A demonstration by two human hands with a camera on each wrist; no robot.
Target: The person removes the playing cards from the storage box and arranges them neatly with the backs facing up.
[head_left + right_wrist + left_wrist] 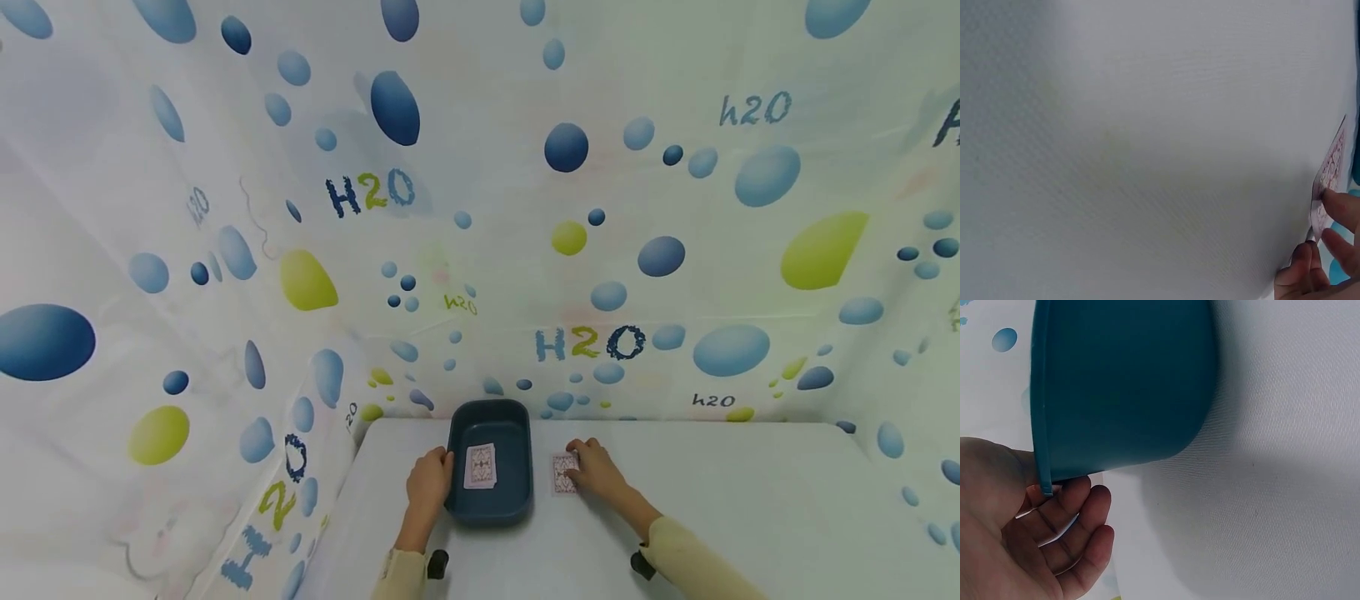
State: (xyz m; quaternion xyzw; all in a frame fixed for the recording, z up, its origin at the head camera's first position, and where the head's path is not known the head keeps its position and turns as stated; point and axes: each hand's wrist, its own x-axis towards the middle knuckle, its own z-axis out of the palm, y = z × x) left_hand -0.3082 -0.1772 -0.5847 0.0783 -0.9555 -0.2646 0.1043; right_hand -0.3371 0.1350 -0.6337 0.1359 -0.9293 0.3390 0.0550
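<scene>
A dark teal plastic tub (pixel 513 467) stands on the white table, with pink-patterned playing cards (pixel 480 467) lying face down inside it. My left hand (pixel 431 482) grips the tub's left rim; the left wrist view has the curled fingers (pixel 1088 509) outside the tub wall (pixel 1129 394). To the right of the tub, my right hand (pixel 597 468) pinches a face-down playing card (pixel 564 475) by its right edge. In the right wrist view that card (pixel 1333 164) tilts up beside the thumb and fingertips, close over the white surface.
The white table (pixel 735 492) stretches to the right of my right hand. Behind it hangs a white curtain (pixel 495 258) printed with blue and green drops and "H2O" lettering, which also runs along the left and right sides.
</scene>
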